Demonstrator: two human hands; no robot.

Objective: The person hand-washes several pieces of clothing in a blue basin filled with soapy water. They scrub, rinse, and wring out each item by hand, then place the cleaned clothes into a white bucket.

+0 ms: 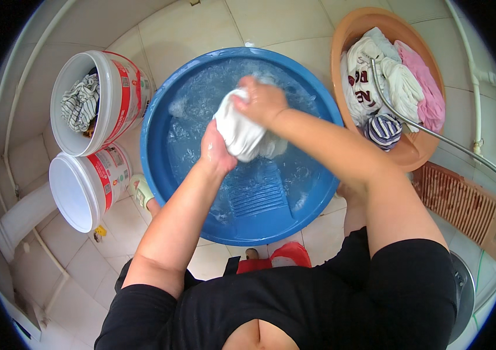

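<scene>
My left hand [219, 150] and right hand [266, 104] both grip the white cloth [237, 131], fingers closed on its folds, above the blue basin [152, 151]. Judgement: a firm hold, low and central, should contain drips; left fingertips mostly hidden.

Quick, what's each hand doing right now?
Left hand: holding the lower left side of a bunched white fabric cloth; its fingers are mostly hidden.
Right hand: closed on the cloth's upper part.
</scene>
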